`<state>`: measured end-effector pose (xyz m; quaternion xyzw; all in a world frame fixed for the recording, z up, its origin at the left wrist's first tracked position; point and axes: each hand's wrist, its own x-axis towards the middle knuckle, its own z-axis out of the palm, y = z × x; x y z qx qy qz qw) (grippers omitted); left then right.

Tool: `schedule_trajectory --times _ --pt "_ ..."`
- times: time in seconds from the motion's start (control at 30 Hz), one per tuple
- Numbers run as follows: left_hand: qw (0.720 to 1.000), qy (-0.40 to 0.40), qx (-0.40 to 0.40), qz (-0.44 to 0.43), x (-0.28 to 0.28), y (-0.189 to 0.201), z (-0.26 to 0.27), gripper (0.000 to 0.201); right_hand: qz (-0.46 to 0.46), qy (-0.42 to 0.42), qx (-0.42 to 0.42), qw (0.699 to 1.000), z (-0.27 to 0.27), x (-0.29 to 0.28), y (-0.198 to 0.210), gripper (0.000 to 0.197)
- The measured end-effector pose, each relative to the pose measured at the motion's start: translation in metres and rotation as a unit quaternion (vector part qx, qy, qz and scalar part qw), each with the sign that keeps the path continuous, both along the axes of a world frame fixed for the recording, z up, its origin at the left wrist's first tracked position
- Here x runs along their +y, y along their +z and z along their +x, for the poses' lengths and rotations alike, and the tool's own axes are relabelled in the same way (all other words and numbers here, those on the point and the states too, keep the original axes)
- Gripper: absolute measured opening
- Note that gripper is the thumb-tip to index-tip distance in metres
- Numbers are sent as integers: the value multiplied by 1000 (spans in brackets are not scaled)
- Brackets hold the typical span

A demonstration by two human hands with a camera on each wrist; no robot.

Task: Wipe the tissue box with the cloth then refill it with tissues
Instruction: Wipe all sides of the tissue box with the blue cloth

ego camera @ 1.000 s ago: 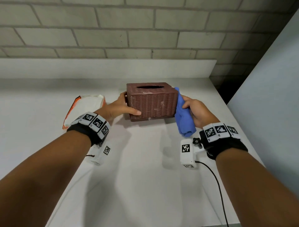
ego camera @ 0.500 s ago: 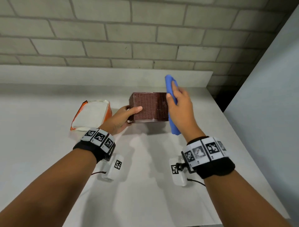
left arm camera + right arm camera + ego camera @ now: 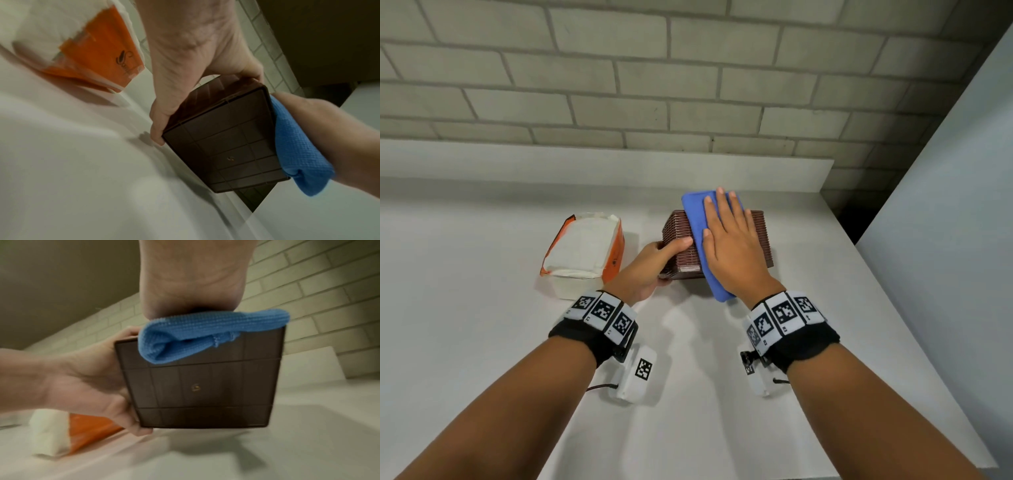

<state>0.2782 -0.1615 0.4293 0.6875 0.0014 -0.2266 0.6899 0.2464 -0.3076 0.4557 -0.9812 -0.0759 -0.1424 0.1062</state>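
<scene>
the brown woven-pattern plastic tissue box (image 3: 758,236) is tipped on its side and lifted off the white tabletop (image 3: 482,342), its flat ribbed base (image 3: 224,146) facing the person. the left hand (image 3: 654,263) grips its left end, thumb on the upper face, while the right hand (image 3: 736,246) presses the folded blue cloth (image 3: 698,219) onto that face with fingers straight. an opened orange-and-white pack of tissues (image 3: 585,250) lies just beside the box's left.

White counter (image 3: 482,342) w/ opened tissue pack (image 3: 582,250) lying on it.
</scene>
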Motion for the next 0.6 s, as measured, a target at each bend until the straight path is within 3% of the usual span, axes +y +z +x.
schedule_trajectory --times 0.13,0.23,0.47,0.6 --pt "1000 13 8 1 4 -1 1 21 -7 -68 -1 998 6 -25 -6 73" --pt "1000 11 5 6 4 0 1 24 -8 -116 17 993 6 -25 -5 62" --pt "1000 10 -2 26 3 2 0 24 -3 29 -7 1000 4 -10 -9 58" --pt "1000 9 -1 26 5 2 1 20 16 -61 1 998 9 -35 -13 60"
